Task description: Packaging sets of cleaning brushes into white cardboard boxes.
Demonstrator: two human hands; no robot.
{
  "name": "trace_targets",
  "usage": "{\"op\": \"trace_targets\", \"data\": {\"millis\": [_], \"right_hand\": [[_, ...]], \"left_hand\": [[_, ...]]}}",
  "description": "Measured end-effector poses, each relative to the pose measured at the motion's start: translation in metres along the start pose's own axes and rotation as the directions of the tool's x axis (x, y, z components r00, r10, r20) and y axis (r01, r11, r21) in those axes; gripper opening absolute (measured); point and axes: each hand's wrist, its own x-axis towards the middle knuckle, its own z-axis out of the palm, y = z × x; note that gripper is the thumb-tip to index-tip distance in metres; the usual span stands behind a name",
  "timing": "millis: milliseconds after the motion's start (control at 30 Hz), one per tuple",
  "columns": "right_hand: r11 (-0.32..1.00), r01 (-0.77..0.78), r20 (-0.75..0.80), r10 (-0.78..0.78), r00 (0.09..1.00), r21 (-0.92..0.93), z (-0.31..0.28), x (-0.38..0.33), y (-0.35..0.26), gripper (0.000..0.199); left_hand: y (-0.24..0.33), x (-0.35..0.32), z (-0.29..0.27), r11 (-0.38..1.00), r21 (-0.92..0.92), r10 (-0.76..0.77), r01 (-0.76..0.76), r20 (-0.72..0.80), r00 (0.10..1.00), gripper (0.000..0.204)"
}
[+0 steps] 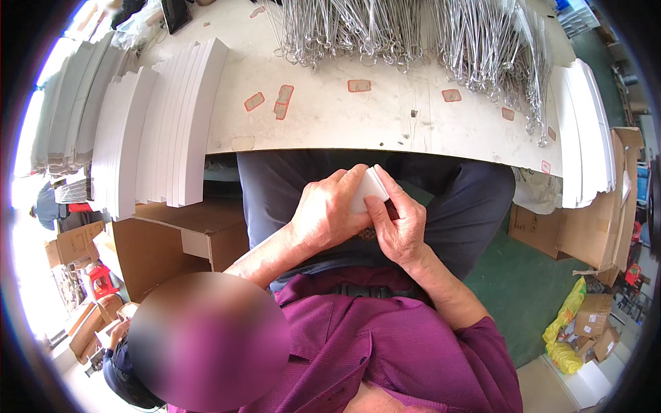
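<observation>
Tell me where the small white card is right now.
In the head view, the small white card sits at centre, held between the left hand and right hand over the lap, just below the white table edge.

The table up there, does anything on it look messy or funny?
Mostly tidy. The white card stacks stand in neat rows, but the metal wire pieces lie in a tangled heap, some hanging over the table edge at the right. Both hands hold a small white piece.
</observation>
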Motion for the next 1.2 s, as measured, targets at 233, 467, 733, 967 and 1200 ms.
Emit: {"op": "trace_targets", "data": {"millis": [233,467,733,967,1200], "right_hand": [[1.000,0.000,0.008,0.000,1.000,0.005,0.000,-0.003,0.007,0.042],[0.893,-0.237,-0.065,0.281,0.957,0.382,-0.014,0.014,0.003,0.040],[0.921,-0.221,-0.124,0.272,0.954,0.322,-0.063,0.049,0.001,0.037],[0.930,-0.073,-0.373,-0.071,0.925,-0.359,-0.143,0.062,0.005,0.025],[0.363,-0.336,-0.461,-0.351,0.815,-0.869,-0.288,0.040,0.033,0.041]], "left_hand": [[-0.001,0.002,0.002,0.999,0.035,0.031,-0.032,0.049,0.998,0.060],[0.013,0.013,-0.008,0.996,0.068,0.062,-0.064,0.018,0.998,0.065],[0.009,0.035,-0.065,0.947,0.295,0.120,-0.126,0.038,0.992,0.063],[-0.015,0.070,-0.091,0.900,0.436,0.019,-0.030,0.030,0.999,0.065],[-0.027,0.073,-0.089,0.914,0.403,-0.056,0.041,0.025,0.998,0.060]]}}
